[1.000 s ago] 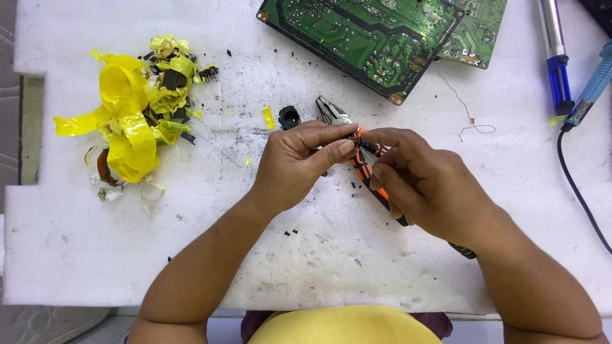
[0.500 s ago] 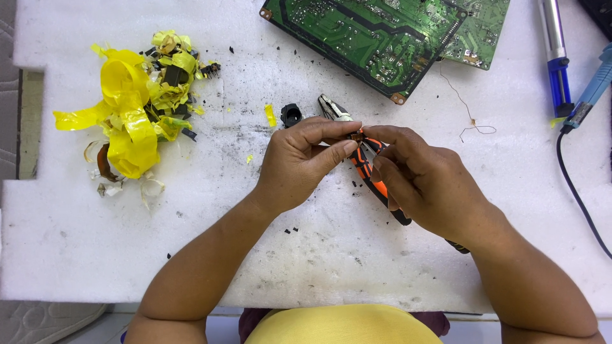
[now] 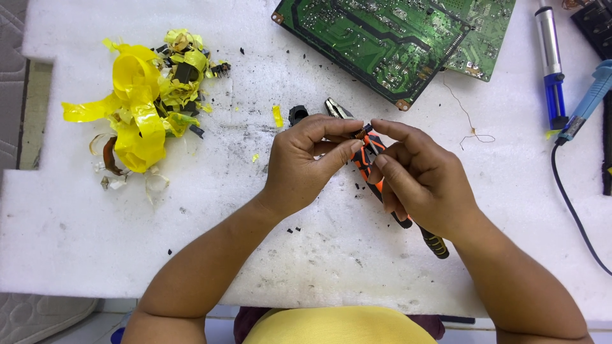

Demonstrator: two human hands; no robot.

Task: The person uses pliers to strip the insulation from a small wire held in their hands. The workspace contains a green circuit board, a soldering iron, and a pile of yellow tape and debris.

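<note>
Nearest, at the front edge of the white foam sheet that carries everything, two bare forearms rise from a yellow shirt. The left hand and the right hand meet above the middle of the sheet, fingertips closed together on a small copper-coloured wire coil pinched between them. Under the right hand, pliers with orange-and-black handles lie on the foam, the grey nose pointing toward the far edge and the handles slanting toward the near right; whether the right palm presses on them I cannot tell. Just beyond the left fingertips sits a small black plastic part, with a scrap of yellow tape beside it. Black crumbs are scattered over the foam around the hands. Toward the far left corner lies a heap of torn yellow tape and dark core pieces. To the right, a thin loose strand of copper wire curls on the foam. At the far edge rests a green printed circuit board, a second green board alongside it. Near the far right corner lie a blue-and-silver desoldering pump and a light blue soldering iron with a black cord.
</note>
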